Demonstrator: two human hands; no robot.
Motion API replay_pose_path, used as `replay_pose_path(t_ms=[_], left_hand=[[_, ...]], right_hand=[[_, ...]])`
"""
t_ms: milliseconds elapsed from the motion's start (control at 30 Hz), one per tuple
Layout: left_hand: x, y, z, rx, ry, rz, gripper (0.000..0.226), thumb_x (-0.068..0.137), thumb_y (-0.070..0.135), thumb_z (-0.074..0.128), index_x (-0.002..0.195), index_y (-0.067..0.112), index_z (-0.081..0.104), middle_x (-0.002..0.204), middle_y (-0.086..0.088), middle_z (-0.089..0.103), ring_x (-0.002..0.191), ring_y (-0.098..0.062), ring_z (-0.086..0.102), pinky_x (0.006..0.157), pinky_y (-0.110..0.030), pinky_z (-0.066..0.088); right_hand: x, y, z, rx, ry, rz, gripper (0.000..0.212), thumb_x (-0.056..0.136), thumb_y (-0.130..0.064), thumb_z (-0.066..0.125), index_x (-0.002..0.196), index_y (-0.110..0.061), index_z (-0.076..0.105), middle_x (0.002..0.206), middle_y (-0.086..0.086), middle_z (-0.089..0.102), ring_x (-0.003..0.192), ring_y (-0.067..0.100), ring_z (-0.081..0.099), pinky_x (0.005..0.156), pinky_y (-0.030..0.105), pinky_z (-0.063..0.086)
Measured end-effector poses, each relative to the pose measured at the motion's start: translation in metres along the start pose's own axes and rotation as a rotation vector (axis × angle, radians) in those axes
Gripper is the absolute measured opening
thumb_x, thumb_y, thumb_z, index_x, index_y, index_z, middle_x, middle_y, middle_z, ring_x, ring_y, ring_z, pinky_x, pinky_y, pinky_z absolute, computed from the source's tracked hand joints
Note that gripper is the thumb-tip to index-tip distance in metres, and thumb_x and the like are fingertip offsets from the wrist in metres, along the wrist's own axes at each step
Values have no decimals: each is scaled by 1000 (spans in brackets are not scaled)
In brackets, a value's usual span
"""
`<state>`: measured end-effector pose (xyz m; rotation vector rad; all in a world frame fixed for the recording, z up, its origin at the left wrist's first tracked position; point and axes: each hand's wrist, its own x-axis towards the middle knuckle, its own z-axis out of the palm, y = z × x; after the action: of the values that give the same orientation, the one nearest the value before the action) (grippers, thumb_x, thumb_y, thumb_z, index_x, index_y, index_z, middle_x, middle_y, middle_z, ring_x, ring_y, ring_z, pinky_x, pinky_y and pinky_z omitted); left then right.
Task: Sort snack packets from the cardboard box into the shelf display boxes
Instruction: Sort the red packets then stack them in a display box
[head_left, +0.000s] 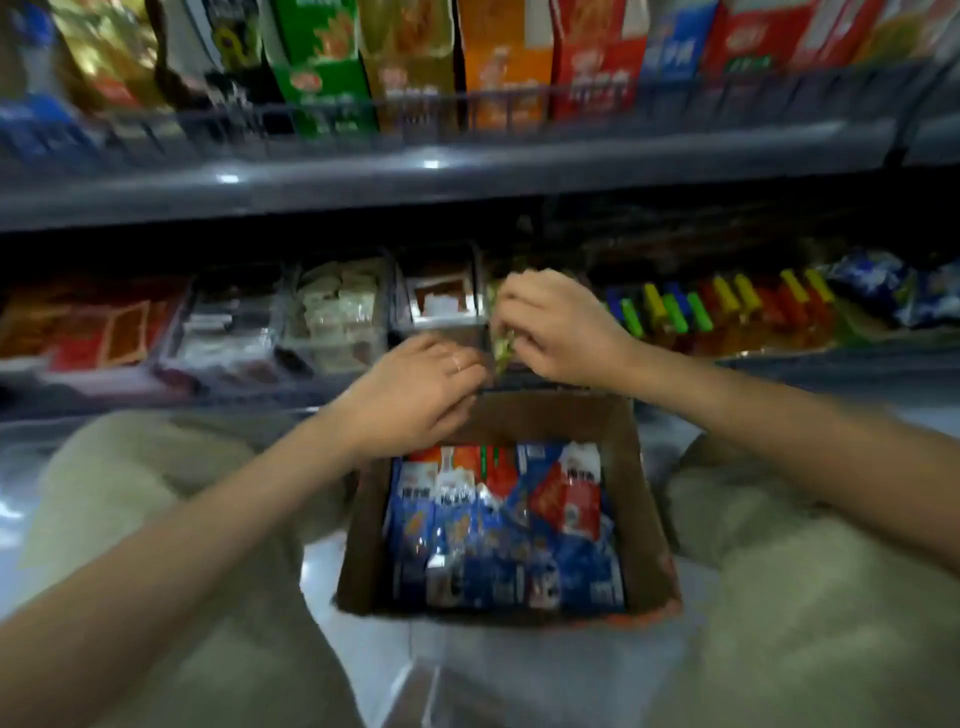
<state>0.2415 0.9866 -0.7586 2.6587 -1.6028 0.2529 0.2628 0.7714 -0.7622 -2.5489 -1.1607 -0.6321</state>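
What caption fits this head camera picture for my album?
Right hand holds greenish packets at the shelf display boxes, left hand beside it, over a cardboard box of blue and red packets.

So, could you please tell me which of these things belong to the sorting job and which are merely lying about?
In the job: cardboard box, blue and red packets inside it, green packets in the right hand, left hand beside them, display boxes.
Lying about: upper-shelf cartons, coloured packs, blue bags.
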Motion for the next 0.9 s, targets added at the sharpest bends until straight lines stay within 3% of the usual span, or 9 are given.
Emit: replay_pose_path(t_ms=[133, 267, 333, 400, 467, 567, 633, 733, 900], left_hand=[[-53, 31, 42, -263, -225, -146, 36, 85, 31, 38, 99, 13, 65, 92, -2, 67, 80, -25, 65, 70, -34, 49], [-83, 45, 69, -383, -317, -274, 21, 92, 19, 52, 109, 18, 64, 100, 0, 68, 86, -23, 63, 69, -32, 48], [-88, 48, 73, -401, -347, -310, 25, 92, 18, 54, 115, 18, 63, 106, -1, 67, 87, -21, 63, 70, -31, 47], [-87, 45, 74, -400, -345, -332, 26, 93, 19, 54, 117, 18, 63, 108, -2, 68, 86, -21, 62, 70, -31, 47], [-85, 41, 76, -392, -305, -356, 27, 93, 19, 54, 119, 18, 63, 109, -3, 68, 87, -23, 63, 71, -32, 47], [-84, 37, 81, -401, -288, -378, 27, 93, 19, 55, 119, 18, 63, 108, -3, 69, 86, -22, 63, 67, -28, 42], [-84, 39, 84, -412, -339, -383, 27, 93, 19, 55, 119, 17, 62, 109, -3, 67, 86, -21, 61, 66, -26, 39], [-84, 45, 88, -412, -463, -402, 28, 94, 22, 53, 122, 20, 59, 110, -2, 64, 87, -17, 59, 68, -29, 46], [-77, 55, 94, -428, -742, -375, 36, 98, 31, 47, 133, 26, 47, 118, 0, 59, 95, -15, 56, 76, -28, 47]], right_hand=[[-67, -27, 66, 259, -436, 296, 17, 86, -9, 50, 99, -12, 61, 98, 3, 57, 88, 18, 54, 72, 30, 40], [-139, -42, 135, 585, -775, 1019, 5, 91, -14, 55, 94, -18, 53, 77, 8, 53, 71, 24, 52, 66, 41, 43], [-166, -53, 157, 777, -842, 1350, 1, 93, -16, 57, 93, -16, 57, 82, 10, 55, 76, 28, 57, 76, 39, 46], [-184, -60, 172, 784, -940, 1558, 49, 93, -25, 60, 134, -8, 38, 122, 14, 51, 110, 31, 56, 93, 36, 46], [-196, -67, 181, 593, -928, 1551, 94, 87, -39, 65, 150, -9, 1, 147, 18, 28, 125, 35, 45, 97, 35, 43], [-206, -64, 202, 469, -911, 1551, 102, 86, -46, 63, 150, -13, -11, 152, 22, 16, 118, 36, 50, 90, 35, 47], [-209, -60, 212, 283, -1017, 1455, 87, 91, -41, 58, 150, -8, 2, 149, 21, 23, 120, 34, 49, 93, 36, 47], [-205, -49, 210, -66, -1153, 1053, 38, 99, -17, 43, 135, -8, 42, 137, 10, 45, 125, 24, 46, 100, 34, 41], [-205, -49, 200, -244, -1217, 735, 28, 96, -5, 42, 111, -16, 63, 115, 1, 61, 109, 19, 56, 89, 30, 48]])
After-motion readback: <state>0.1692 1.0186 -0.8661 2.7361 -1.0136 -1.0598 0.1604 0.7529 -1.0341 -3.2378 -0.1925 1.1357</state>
